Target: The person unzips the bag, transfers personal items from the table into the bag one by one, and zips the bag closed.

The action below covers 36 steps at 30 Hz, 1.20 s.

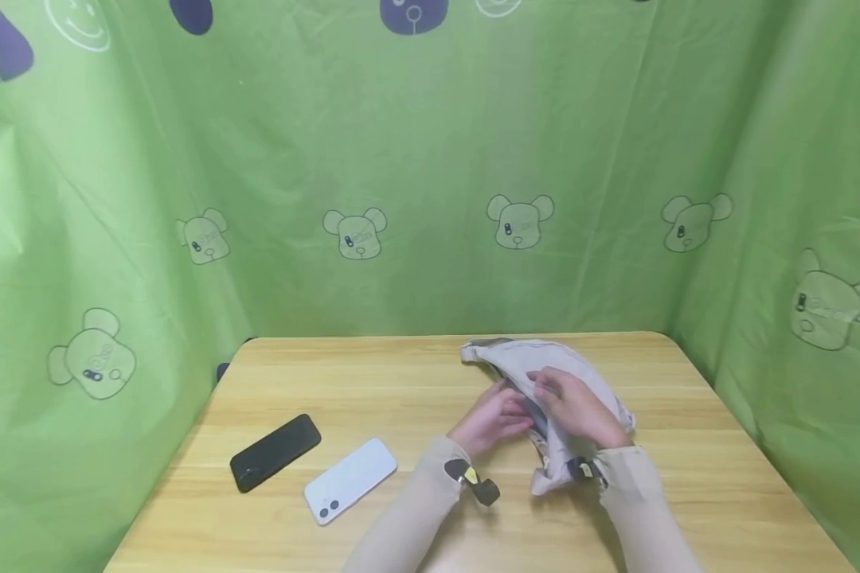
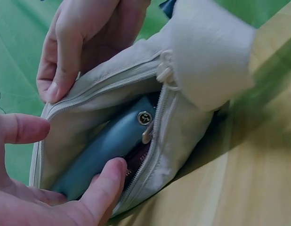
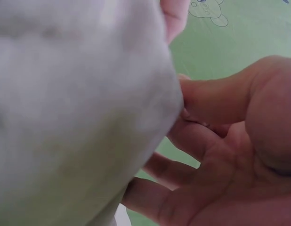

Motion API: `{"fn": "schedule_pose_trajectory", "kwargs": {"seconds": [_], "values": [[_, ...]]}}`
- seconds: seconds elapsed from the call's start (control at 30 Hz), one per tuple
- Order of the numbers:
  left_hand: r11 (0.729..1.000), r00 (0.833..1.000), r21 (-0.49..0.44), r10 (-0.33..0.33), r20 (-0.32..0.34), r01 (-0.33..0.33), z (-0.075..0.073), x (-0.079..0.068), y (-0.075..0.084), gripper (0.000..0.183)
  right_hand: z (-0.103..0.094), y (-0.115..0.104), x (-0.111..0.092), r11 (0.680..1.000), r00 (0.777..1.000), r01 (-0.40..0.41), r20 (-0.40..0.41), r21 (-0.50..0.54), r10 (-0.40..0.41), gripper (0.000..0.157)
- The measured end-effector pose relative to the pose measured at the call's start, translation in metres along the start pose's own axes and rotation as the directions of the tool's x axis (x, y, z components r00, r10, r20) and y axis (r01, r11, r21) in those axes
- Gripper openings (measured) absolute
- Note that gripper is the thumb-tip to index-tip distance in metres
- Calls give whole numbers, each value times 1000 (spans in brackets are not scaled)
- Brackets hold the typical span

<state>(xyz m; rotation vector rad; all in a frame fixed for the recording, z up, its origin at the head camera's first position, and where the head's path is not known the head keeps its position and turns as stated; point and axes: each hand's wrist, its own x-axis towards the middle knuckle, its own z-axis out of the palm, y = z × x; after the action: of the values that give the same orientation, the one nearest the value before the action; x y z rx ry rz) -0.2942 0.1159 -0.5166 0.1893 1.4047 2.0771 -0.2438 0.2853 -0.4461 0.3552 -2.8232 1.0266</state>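
Observation:
A pale grey fabric bag with a curved outline stands at the right of the table. In the left wrist view its zip is undone, and inside lies a blue pouch-like item with a round metal snap. Beside that item sits something dark, mostly hidden. My left hand reaches into the bag's mouth, fingers spread, with fingertips at the blue item. My right hand pinches the bag's zipped edge between thumb and fingers; the fabric covers some fingertips in the right wrist view.
To the left on the wooden table lie a black phone and a white phone, the white one with its two camera lenses up. A green patterned curtain surrounds the table at the back and both sides.

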Motion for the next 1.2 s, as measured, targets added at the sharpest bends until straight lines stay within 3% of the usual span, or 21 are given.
{"fn": "schedule_pose_trajectory", "kwargs": {"seconds": [0.2, 0.57, 0.8, 1.2], "values": [[1000, 1000, -14, -12, 25, 12, 3, -9, -5, 44, -2, 1, 2, 1000, 1000, -10, 4, 4, 10, 9], [1000, 996, -16, -13, 91, 14, 6, -10, -9, 38, 0, -1, 0, 999, 1000, -5, 16, 41, 4, 9], [1000, 997, -6, -4, 81, 4, 7, -5, -10, 32, 2, -3, 0, 999, 1000, 22, 2, 49, -22, 8], [1000, 993, 16, -9, 116, 8, 6, -1, -10, 39, 1, -4, 1, 1000, 1000, -14, -10, 7, 14, 9]]}}
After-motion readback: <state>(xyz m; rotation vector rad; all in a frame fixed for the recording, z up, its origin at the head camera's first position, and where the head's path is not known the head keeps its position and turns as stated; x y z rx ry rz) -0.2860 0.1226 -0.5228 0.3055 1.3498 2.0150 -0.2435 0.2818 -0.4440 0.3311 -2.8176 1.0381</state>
